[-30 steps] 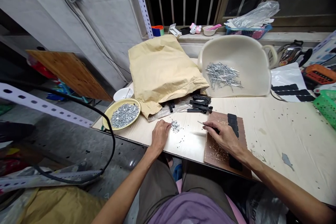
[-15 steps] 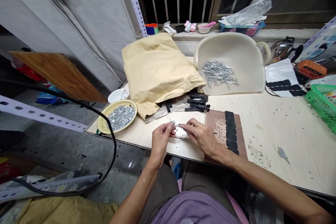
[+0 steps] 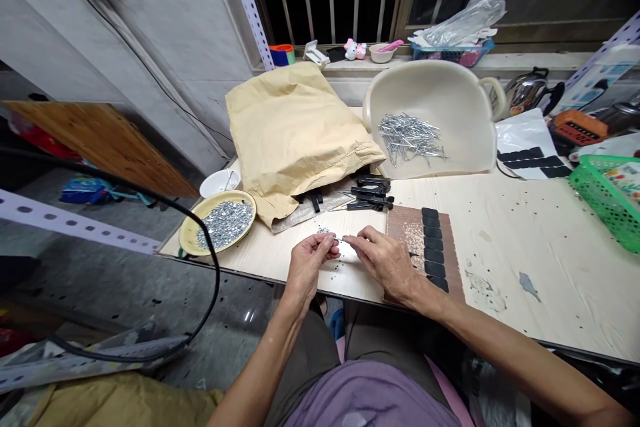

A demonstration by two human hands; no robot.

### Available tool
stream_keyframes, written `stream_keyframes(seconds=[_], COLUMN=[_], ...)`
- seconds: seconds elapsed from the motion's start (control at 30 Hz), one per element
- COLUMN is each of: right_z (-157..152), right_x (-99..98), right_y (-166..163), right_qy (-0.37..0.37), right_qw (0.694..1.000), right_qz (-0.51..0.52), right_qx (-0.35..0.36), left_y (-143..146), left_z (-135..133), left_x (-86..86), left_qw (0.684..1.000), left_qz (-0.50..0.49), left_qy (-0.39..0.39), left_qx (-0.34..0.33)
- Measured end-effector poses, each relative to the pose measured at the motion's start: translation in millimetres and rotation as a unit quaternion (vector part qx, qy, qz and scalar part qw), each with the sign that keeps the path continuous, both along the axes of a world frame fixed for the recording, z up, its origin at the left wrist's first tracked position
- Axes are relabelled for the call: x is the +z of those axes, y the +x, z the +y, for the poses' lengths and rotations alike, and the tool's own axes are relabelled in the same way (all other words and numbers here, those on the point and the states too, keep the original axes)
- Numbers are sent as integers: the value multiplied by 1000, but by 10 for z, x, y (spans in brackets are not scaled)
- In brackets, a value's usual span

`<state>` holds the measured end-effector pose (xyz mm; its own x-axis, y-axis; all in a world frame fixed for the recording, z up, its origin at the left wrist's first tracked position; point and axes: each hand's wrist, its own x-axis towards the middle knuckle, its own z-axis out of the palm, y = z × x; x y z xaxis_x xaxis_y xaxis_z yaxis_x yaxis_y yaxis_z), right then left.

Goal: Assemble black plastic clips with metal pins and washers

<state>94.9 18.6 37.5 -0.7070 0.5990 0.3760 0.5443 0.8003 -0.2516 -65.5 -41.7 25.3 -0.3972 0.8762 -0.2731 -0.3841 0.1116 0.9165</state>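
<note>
Pinching a small silver piece, the left hand (image 3: 311,260) meets the right hand (image 3: 383,259) over the near edge of the table (image 3: 525,227); the right fingertips grip a thin nail (image 3: 341,239) whose tip points at the left fingers. What the left piece is cannot be made out at this size. Both hands sit just in front of a small heap of silver bits (image 3: 325,232) and beside the brown board (image 3: 417,240) with its row of black pads (image 3: 433,247).

A second ago the hands were apart: the left lay on the heap and the right rested on the board with the nail. Half a second ago they had already come together, and they hold nearly the same pose now.

Farther back stand a yellow plate (image 3: 193,240) of silver bits, a tan sack (image 3: 295,127) and a cream tub (image 3: 450,93) holding nails.
</note>
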Motion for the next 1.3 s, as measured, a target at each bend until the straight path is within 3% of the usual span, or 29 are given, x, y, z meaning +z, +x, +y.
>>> stream_keyframes(seconds=[0.57,0.83,1.3], right_z=[-26,-14,37], right_x=[-34,-64,-90], right_y=[173,246,272], right_qy=[52,48,81], right_qw=[998,999,994], right_qz=[-16,-14,38], right_qx=[-28,-8,-62], left_y=[98,130,247], left_z=[75,86,155], left_x=[7,-30,21], left_qw=[996,996,991], left_qz=[-19,26,118], left_qy=[-55,-51,-8], left_qx=[-61,-72,-71])
